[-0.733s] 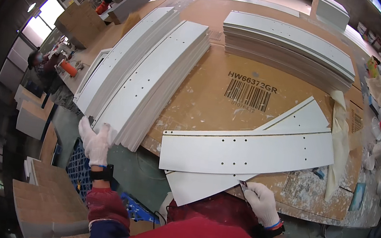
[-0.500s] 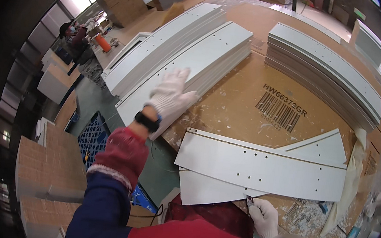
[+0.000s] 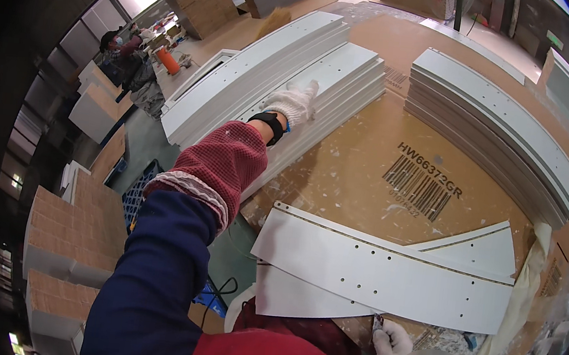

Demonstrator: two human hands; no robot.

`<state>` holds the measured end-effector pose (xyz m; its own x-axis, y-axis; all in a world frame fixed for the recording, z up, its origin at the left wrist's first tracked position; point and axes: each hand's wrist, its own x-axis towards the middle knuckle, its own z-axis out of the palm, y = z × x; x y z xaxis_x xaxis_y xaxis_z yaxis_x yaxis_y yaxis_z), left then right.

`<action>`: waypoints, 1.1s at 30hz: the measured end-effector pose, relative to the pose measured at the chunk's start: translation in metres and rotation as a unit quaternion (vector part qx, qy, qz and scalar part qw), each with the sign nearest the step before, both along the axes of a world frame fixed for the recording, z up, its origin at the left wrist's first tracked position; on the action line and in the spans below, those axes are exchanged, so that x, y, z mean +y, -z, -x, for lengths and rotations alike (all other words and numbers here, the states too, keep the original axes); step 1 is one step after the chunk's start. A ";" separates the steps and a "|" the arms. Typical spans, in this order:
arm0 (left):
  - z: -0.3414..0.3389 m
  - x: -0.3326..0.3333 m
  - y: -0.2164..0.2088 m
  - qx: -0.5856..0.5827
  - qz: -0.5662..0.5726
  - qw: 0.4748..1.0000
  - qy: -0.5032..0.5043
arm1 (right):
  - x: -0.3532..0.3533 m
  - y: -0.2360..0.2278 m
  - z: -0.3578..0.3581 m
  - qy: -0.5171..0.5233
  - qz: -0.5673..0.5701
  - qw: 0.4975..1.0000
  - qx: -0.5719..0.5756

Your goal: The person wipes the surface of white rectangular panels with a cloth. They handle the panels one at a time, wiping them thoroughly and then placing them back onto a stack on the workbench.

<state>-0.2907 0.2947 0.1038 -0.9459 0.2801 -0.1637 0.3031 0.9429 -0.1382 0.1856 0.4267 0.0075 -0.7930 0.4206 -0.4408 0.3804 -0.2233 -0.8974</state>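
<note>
My left hand (image 3: 294, 103), in a white knit glove with a dark band at the wrist, reaches over a stack of white drilled panels (image 3: 345, 66). Its fingers stretch forward along the top, and nothing shows in them. Low in the picture, my gloved right hand (image 3: 391, 351) is closed around a small metal-tipped tool (image 3: 378, 322) whose kind I cannot make out. The tool's tip is at the near edge of a white panel (image 3: 386, 266) with small holes and a grooved edge. This panel lies crosswise over another white panel (image 3: 306, 296).
Cardboard (image 3: 350, 157) covers the table. More panel stacks stand at the back left (image 3: 270, 57) and right (image 3: 494, 124). A pale cloth (image 3: 524, 289) hangs along the right side. Brown-faced board stacks (image 3: 75, 231) stand lower left. A co-worker (image 3: 123, 54) is at the far left.
My left hand has moved farther out along the panel stack and to the right. My right hand keeps the tool near the panel's edge. The whole view has shifted slightly.
</note>
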 end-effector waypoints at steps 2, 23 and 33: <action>0.003 -0.005 0.007 0.014 -0.008 1.000 0.011 | -0.001 -0.002 0.001 -0.006 -0.026 1.000 0.005; -0.123 -0.228 0.043 0.220 -0.284 0.926 -0.113 | -0.014 -0.006 -0.010 -0.048 -0.100 0.993 -0.027; -0.110 -0.207 0.053 0.231 -0.377 0.887 -0.136 | -0.019 -0.008 -0.011 -0.061 -0.108 0.992 -0.032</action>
